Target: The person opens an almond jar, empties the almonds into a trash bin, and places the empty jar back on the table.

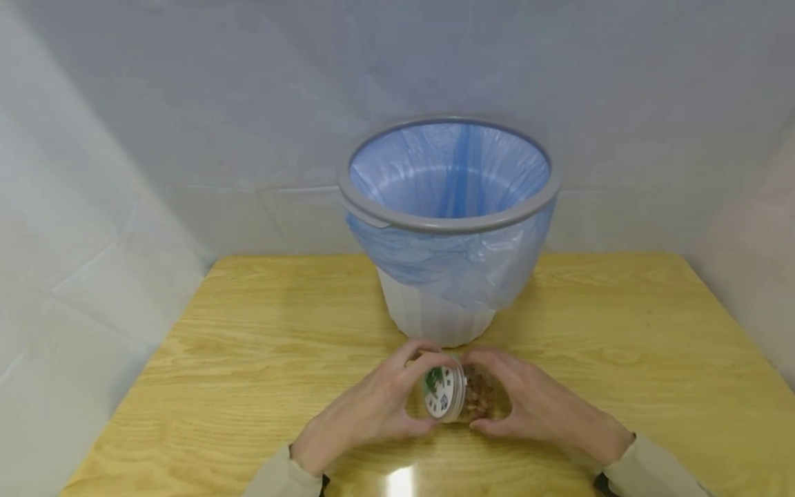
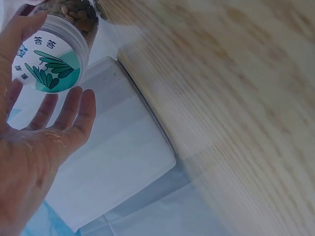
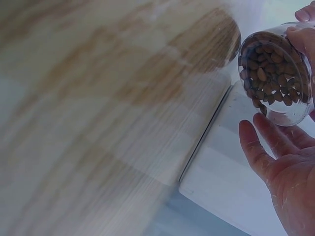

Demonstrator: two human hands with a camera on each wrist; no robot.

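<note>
A clear jar of brown nuts lies on its side between the two hands in the head view, its white and green lid facing left. My left hand curves round the lid end, thumb at the near edge and fingers over the far side. From the right, my right hand grips the base end the same way. The left wrist view shows the printed lid by the left hand; the nuts show through the jar's base beside the right hand.
Just beyond the hands stands a white bin with a grey rim and a blue liner bag folded over it. The wooden table reaches back to a pale sheet; more sheeting hangs at both sides.
</note>
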